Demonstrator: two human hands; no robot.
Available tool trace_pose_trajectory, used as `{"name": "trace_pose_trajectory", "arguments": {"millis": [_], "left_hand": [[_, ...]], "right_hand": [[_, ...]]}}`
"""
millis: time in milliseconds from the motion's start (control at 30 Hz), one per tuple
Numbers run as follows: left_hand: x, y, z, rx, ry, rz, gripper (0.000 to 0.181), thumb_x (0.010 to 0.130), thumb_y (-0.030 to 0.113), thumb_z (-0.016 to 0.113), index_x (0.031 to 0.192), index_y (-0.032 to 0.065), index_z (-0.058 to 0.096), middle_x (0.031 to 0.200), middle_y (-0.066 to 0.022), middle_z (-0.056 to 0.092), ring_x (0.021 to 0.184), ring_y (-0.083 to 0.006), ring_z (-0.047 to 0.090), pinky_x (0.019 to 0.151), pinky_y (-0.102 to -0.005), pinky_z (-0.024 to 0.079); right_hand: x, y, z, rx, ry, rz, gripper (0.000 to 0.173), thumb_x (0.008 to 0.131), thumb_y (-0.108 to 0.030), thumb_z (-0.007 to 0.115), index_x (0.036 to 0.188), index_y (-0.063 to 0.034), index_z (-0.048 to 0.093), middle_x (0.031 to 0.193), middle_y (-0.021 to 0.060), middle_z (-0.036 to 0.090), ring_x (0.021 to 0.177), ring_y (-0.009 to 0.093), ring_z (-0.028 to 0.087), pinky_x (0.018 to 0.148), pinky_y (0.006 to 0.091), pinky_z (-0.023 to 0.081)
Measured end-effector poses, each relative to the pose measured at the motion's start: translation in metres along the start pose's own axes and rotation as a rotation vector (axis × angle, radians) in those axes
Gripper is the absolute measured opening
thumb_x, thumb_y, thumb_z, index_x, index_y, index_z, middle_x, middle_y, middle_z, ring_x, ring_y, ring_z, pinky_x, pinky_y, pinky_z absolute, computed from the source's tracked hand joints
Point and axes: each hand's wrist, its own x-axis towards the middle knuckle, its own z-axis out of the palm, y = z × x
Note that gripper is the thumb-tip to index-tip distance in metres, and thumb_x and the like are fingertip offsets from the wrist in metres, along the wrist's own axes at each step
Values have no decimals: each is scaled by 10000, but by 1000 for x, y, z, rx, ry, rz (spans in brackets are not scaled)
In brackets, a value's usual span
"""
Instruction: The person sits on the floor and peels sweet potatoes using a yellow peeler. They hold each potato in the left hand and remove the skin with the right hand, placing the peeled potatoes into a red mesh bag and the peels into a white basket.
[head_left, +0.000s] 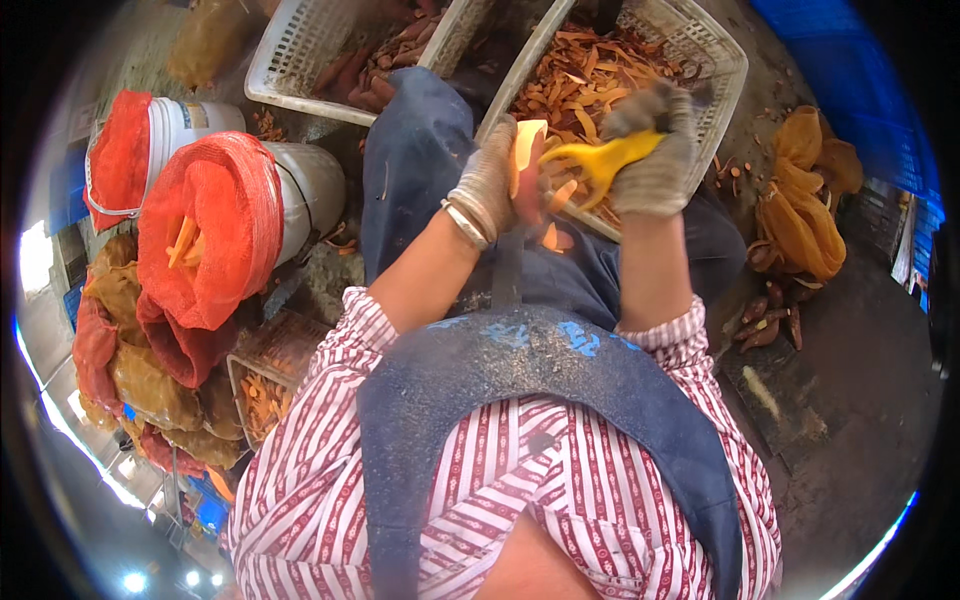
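My gloved left hand (486, 180) grips a partly peeled sweet potato (528, 176), with pale orange flesh bare at its upper end and reddish skin lower down. In my right hand (656, 161), also gloved and blurred, is a yellow peeler (600, 157), its forked head facing the sweet potato. Bits of peel (556, 238) show just under the peeler, above my lap. Beyond both hands stands a white plastic crate (731, 82) holding a heap of orange and reddish peelings (577, 79).
Unpeeled sweet potatoes (375, 67) lie in another white crate (259, 82). To the left, a white bucket (315, 180) lined with a red mesh bag (259, 217) holds peeled pieces (186, 244); a second lined bucket (169, 124) is behind. Orange mesh bags (802, 210) and loose sweet potatoes (761, 322) lie right.
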Motion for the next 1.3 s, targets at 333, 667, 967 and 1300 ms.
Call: {"name": "trace_pose_trajectory", "arguments": {"millis": [333,667,967,1300], "left_hand": [[-35,6,19,56,-83,-77,440,847,449,368,964,52,517,671,-69,533,478,-157,502,392,-232,388],[-34,4,12,35,-385,-214,437,840,413,413,1086,54,455,818,-96,551,623,-185,565,523,-268,450],[3,19,0,-326,-556,358,319,747,137,570,1020,12,464,962,-169,540,965,-334,497,890,-480,364],[-37,31,-23,373,-494,64,446,748,192,565,1108,-30,423,1049,-115,507,972,-182,489,859,-292,390]], "right_hand": [[78,-69,-48,-245,565,-402,198,824,-229,418,723,-64,457,586,47,461,478,149,443,460,308,409],[25,1,-3,-41,144,-44,168,778,-223,513,698,-79,483,537,6,438,442,145,414,420,314,381],[-2,-5,-25,-766,201,220,166,767,-213,557,772,-47,551,578,62,536,546,178,542,521,255,438],[-14,18,-14,-497,0,340,168,758,-213,574,821,-58,553,678,54,540,508,163,520,435,276,439]]}}
